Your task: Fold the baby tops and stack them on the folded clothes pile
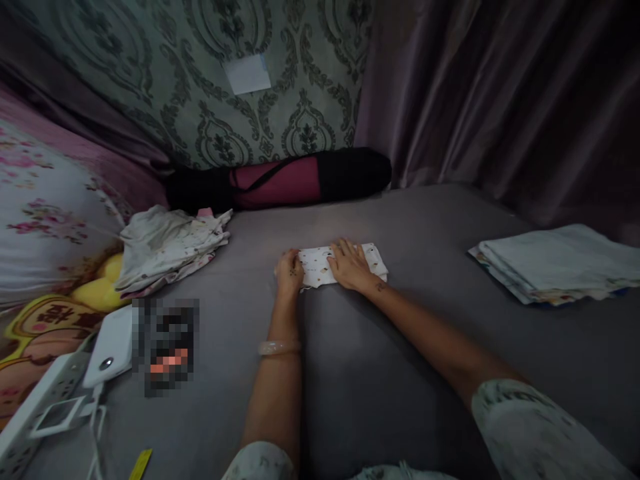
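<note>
A small folded white cloth (313, 268) with a sparse print of little figures lies on the grey bed sheet in front of me. At its left edge is my left hand (289, 272), with the fingers curled in against the fabric; the fingertips are partly hidden. My right hand (349, 263) lies flat over the middle of the cloth, fingers spread, pressing on the upper layer. The cloth's right end (379, 262) sticks out past the right hand and shows stacked layers at its corner.
A loose heap of printed clothes (170, 243) lies at left, and a folded stack (560, 260) at right. A long black and red bag (280, 183) rests along the wall. Near left are a white power bank (110, 347), a power strip (45, 393), cables and a blurred-out object (170, 347).
</note>
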The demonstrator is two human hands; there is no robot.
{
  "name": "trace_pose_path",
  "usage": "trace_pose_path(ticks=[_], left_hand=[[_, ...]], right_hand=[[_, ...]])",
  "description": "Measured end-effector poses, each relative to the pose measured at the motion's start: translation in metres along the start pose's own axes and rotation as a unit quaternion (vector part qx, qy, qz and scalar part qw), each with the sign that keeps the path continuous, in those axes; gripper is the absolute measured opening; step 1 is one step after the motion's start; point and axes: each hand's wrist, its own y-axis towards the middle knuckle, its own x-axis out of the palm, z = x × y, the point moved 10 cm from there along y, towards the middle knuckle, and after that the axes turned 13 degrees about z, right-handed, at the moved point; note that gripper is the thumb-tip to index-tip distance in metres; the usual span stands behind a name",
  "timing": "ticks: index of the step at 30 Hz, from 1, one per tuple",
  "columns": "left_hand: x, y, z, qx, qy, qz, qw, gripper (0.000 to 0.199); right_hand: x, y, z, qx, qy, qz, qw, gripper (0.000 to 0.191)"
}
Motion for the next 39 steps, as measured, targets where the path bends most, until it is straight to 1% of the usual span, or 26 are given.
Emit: trace_pose_path(ticks=[2,4,7,10,12,15,17,21,23,27,30,32,36,39], left_hand=[[-0.004,0.000,-0.004,-0.023,-0.018,0.011,1.000,0.033],[-0.006,0.000,-0.006,-0.039,-0.034,0.016,0.999,0.033],[-0.007,0.001,-0.008,-0.052,-0.047,0.022,0.997,0.033],[-0.007,0.002,-0.011,-0.064,-0.051,0.021,0.996,0.034],[-0.007,0.003,-0.014,-0.071,-0.057,0.024,0.996,0.034],[-0.012,0.005,-0.019,-0.085,-0.069,0.045,0.993,0.034],[-0.017,0.005,-0.021,-0.095,-0.080,0.060,0.990,0.034],[-0.024,0.005,-0.023,-0.113,-0.101,0.078,0.985,0.037],[-0.026,0.007,-0.025,-0.119,-0.107,0.086,0.983,0.037],[-0.027,0.010,-0.031,-0.138,-0.109,0.099,0.979,0.039],[-0.028,0.011,-0.037,-0.146,-0.099,0.114,0.978,0.040],[-0.030,0.011,-0.039,-0.152,-0.089,0.118,0.977,0.040],[-0.033,0.011,-0.043,-0.163,-0.084,0.130,0.974,0.040],[-0.034,0.011,-0.044,-0.178,-0.096,0.137,0.970,0.040]], right_hand=[[0.005,0.001,-0.011,-0.012,0.009,0.006,1.000,0.055],[0.013,-0.001,-0.016,-0.017,0.012,-0.001,1.000,0.055],[0.018,-0.002,-0.015,-0.016,0.006,-0.003,1.000,0.055],[0.019,0.002,-0.015,-0.010,0.006,-0.024,1.000,0.056],[0.018,0.006,-0.019,-0.007,0.011,-0.033,0.999,0.055],[0.015,0.011,-0.033,-0.018,0.023,-0.015,0.999,0.055],[0.018,0.010,-0.042,-0.029,0.026,-0.008,0.999,0.055],[0.028,0.006,-0.045,-0.034,0.016,0.003,0.999,0.055],[0.029,0.006,-0.045,-0.037,0.013,0.002,0.999,0.055],[0.027,0.012,-0.049,-0.027,0.014,-0.022,0.999,0.054],[0.019,0.015,-0.063,-0.043,0.024,0.009,0.999,0.054],[0.021,0.013,-0.072,-0.059,0.031,0.016,0.998,0.055],[0.034,0.008,-0.076,-0.063,0.028,-0.017,0.997,0.056],[0.034,0.010,-0.077,-0.056,0.029,-0.034,0.997,0.056]])
